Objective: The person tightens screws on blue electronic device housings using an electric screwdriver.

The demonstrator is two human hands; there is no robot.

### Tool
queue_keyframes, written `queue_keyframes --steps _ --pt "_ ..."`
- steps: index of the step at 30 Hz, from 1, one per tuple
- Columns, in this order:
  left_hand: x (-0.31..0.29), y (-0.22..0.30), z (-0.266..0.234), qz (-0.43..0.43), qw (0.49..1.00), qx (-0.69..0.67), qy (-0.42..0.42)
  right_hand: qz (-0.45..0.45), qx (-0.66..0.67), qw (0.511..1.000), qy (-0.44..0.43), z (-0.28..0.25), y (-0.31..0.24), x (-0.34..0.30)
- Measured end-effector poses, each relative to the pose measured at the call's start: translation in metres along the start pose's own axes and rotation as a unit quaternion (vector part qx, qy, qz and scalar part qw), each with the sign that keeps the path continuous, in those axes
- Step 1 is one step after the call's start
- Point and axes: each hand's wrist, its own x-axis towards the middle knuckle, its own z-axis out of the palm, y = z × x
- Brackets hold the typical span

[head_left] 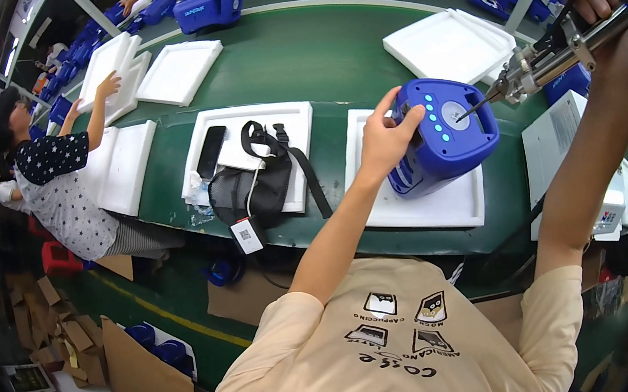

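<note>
A blue plastic speaker-like housing stands tilted on a white foam pad in front of me. It has a round silver disc and a row of pale turquoise buttons on its upward face. My left hand grips its left side, thumb on the top near the buttons. At the upper right my right hand is wrapped round the metal barrel of a power screwdriver fixed in a clamp. Its long thin bit points left, with the tip at the silver disc; whether it touches cannot be told.
Left of the pad, a foam tray bears a phone and a black mesh bag with straps. Foam sheets lie farther back. A co-worker handles foam at left. Blue housings line the far belt; a white box stands right.
</note>
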Motion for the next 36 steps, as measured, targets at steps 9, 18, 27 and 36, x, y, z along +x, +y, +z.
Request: queue_keyframes --steps 9,18,27,36 --pt "0.003 0.009 -0.002 -0.012 0.999 -0.032 0.0 0.064 -0.073 0.995 0.012 0.003 -0.008 -0.036" --pt "0.004 0.002 0.001 -0.026 1.0 -0.004 0.0 0.085 -0.072 0.994 0.0 -0.011 -0.003 -0.04" --pt "-0.002 0.009 -0.003 -0.033 0.999 -0.024 0.006 0.168 -0.046 0.985 -0.01 -0.008 0.009 -0.052" --pt "0.002 0.022 -0.016 -0.1 0.991 -0.035 -0.079 0.168 -0.038 0.981 0.094 0.003 0.0 -0.033"
